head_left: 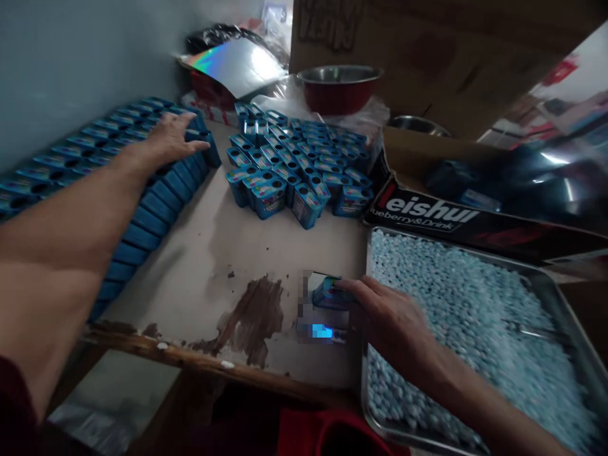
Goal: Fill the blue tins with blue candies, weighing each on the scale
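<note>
My left hand is stretched out over the far end of long rows of small blue plastic containers. Its fingers and thumb are apart, close to a tilted end container. At the near right of the table, my right hand has its fingers closed on a single blue container. Part of that grip is hidden by the hand itself. Just below it, a blurred object with a bright blue patch lies on the tabletop. More blue containers with round holes on top stand in a loose cluster farther back.
A metal tray full of pale blue pellets stands at the right, a metal utensil in it. Behind are an open black carton, a red bowl and a large cardboard sheet. The wooden table edge is worn.
</note>
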### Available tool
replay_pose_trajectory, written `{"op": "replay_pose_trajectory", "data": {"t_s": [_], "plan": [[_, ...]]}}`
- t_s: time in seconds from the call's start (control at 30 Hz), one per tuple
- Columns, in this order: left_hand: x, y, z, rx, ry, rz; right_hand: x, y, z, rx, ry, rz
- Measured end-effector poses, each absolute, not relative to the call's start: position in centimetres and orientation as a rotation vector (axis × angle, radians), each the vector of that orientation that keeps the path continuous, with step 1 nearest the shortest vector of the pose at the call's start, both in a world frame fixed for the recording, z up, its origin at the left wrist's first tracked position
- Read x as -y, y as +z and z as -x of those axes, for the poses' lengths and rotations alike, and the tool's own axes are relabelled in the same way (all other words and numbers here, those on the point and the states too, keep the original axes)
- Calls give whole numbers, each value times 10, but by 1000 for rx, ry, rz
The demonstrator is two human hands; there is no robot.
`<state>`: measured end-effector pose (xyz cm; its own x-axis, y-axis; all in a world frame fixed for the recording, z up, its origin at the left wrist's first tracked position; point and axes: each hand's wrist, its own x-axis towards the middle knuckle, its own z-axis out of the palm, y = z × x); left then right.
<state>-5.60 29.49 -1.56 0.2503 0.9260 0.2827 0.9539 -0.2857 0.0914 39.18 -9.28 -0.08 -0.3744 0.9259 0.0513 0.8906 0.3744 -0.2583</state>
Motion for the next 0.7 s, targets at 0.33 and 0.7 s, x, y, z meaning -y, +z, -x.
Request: {"op": "replay_pose_trajectory", "data": {"t_s": [0.33,0.7], "plan": [[-92,-10,19,1428,-814,2412,131,-10,-442,2092,184,1593],[27,-56,-49,1395,-929,2684,138,-45,-487,2769,454,1946]]}}
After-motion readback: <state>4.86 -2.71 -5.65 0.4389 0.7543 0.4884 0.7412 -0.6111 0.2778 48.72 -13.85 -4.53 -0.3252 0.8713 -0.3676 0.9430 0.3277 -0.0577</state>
